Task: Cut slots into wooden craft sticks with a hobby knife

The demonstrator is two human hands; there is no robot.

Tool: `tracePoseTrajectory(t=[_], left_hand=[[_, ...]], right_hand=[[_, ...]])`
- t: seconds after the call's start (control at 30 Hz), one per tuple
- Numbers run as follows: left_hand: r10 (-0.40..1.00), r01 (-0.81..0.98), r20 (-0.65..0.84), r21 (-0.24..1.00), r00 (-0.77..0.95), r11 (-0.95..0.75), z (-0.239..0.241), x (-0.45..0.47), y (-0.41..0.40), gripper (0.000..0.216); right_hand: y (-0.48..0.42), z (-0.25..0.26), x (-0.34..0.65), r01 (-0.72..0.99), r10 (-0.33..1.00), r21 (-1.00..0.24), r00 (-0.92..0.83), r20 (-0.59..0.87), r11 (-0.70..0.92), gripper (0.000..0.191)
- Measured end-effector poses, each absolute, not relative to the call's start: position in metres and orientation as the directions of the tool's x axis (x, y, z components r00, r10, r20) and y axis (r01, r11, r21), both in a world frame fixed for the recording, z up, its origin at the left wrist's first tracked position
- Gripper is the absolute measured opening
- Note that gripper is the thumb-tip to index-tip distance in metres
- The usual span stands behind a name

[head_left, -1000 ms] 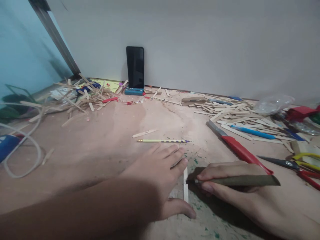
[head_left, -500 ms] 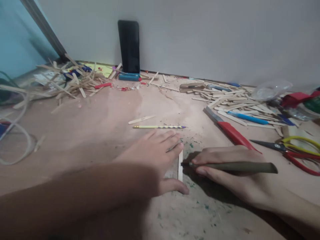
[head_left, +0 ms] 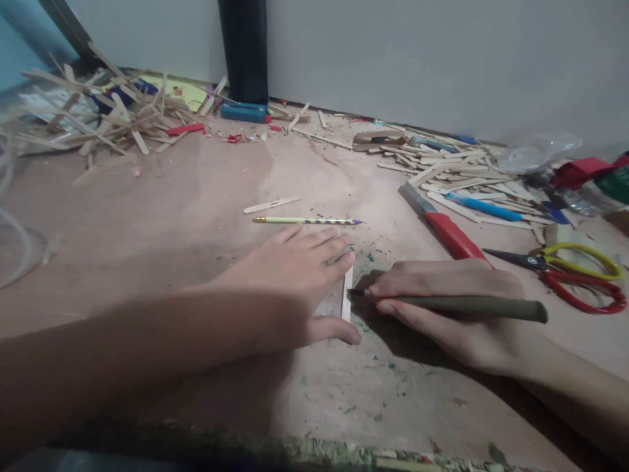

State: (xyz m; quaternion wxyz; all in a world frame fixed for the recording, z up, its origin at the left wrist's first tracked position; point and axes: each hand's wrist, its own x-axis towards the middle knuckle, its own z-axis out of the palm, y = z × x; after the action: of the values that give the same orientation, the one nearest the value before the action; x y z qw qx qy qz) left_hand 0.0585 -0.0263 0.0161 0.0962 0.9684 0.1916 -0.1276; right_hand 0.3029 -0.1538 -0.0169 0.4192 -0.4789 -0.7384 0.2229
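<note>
My left hand (head_left: 299, 275) lies flat on the board, fingers stretched out, pressing on something pale whose right edge shows as a thin wooden stick (head_left: 346, 301). My right hand (head_left: 452, 308) is closed round a long olive-handled tool (head_left: 472, 305). Its tip touches the stick's right side near the middle. A yellow pencil with purple marks (head_left: 307, 221) lies just beyond my left fingertips, with a loose flat stick (head_left: 270, 205) behind it.
A red-handled knife (head_left: 442, 226) and red-and-yellow scissors (head_left: 574, 272) lie to the right. Behind them is a heap of flat wooden sticks (head_left: 457, 183) with blue pens. Another stick pile (head_left: 93, 118) sits far left. A black phone (head_left: 244, 49) leans on the wall.
The view has tilted down and drawn closer, so everything sits higher in the picture. Both hands keep the same pose on the stick; the tool tip stays against it.
</note>
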Motion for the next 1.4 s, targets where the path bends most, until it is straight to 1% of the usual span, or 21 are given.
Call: tracePoseTrajectory(t=[0.03, 0.13, 0.2, 0.27, 0.33, 0.43, 0.5, 0.7, 0.87, 1.03, 1.1, 1.2, 1.3, 1.4], left_hand=[[0.347, 0.395, -0.283, 0.138, 0.894, -0.908, 0.016, 0.058, -0.026, 0.115], [0.344, 0.388, -0.266, 0.136, 0.901, -0.911, 0.014, 0.056, -0.026, 0.114], [0.342, 0.385, -0.262, 0.131, 0.902, -0.914, 0.014, 0.055, -0.026, 0.114], [0.341, 0.383, -0.258, 0.132, 0.904, -0.914, 0.013, 0.055, -0.026, 0.114], [0.338, 0.377, -0.238, 0.143, 0.91, -0.915, 0.012, 0.055, -0.026, 0.113], [0.335, 0.373, -0.223, 0.158, 0.915, -0.914, 0.011, 0.054, -0.025, 0.113], [0.338, 0.377, -0.225, 0.157, 0.914, -0.913, 0.011, 0.053, -0.025, 0.114], [0.339, 0.377, -0.229, 0.15, 0.912, -0.914, 0.012, 0.055, -0.028, 0.114], [0.341, 0.377, -0.196, 0.185, 0.919, -0.908, 0.008, 0.054, -0.025, 0.113], [0.307, 0.327, -0.14, 0.158, 0.941, -0.931, 0.003, 0.049, -0.021, 0.11], [0.306, 0.325, -0.133, 0.166, 0.943, -0.931, 0.003, 0.049, -0.02, 0.109], [0.314, 0.339, -0.157, 0.172, 0.936, -0.925, 0.007, 0.051, -0.021, 0.108], [0.329, 0.362, -0.197, 0.164, 0.924, -0.918, 0.01, 0.053, -0.022, 0.11], [0.333, 0.364, -0.188, 0.166, 0.924, -0.917, 0.01, 0.053, -0.022, 0.11]], right_hand=[[-0.152, -0.013, 0.303, 0.514, 0.918, -0.762, -0.174, 0.357, 0.394, 0.015], [-0.147, -0.003, 0.3, 0.494, 0.983, -0.85, -0.098, 0.156, 0.184, 0.011], [-0.145, 0.0, 0.298, 0.429, 0.989, -0.892, -0.017, 0.15, 0.143, 0.009], [-0.147, -0.002, 0.297, 0.431, 0.99, -0.894, 0.013, 0.141, 0.121, 0.009], [-0.15, -0.006, 0.296, 0.484, 0.988, -0.865, 0.01, 0.156, 0.132, 0.009], [-0.157, -0.014, 0.297, 0.535, 0.972, -0.826, 0.042, 0.233, 0.175, 0.01], [-0.159, -0.018, 0.297, 0.557, 0.972, -0.816, 0.06, 0.227, 0.157, 0.012], [-0.158, -0.021, 0.297, 0.555, 0.967, -0.817, 0.083, 0.241, 0.156, 0.01], [-0.162, -0.021, 0.289, 0.525, 0.956, -0.82, 0.042, 0.291, 0.227, 0.01], [-0.173, -0.02, 0.274, 0.615, 0.939, -0.759, 0.084, 0.334, 0.215, 0.018], [-0.176, -0.02, 0.271, 0.645, 0.928, -0.732, 0.09, 0.36, 0.221, 0.02], [-0.176, -0.021, 0.269, 0.671, 0.918, -0.706, 0.094, 0.386, 0.228, 0.02], [-0.175, -0.023, 0.267, 0.672, 0.911, -0.706, 0.116, 0.397, 0.222, 0.02], [-0.176, -0.024, 0.266, 0.666, 0.9, -0.712, 0.14, 0.413, 0.223, 0.02]])
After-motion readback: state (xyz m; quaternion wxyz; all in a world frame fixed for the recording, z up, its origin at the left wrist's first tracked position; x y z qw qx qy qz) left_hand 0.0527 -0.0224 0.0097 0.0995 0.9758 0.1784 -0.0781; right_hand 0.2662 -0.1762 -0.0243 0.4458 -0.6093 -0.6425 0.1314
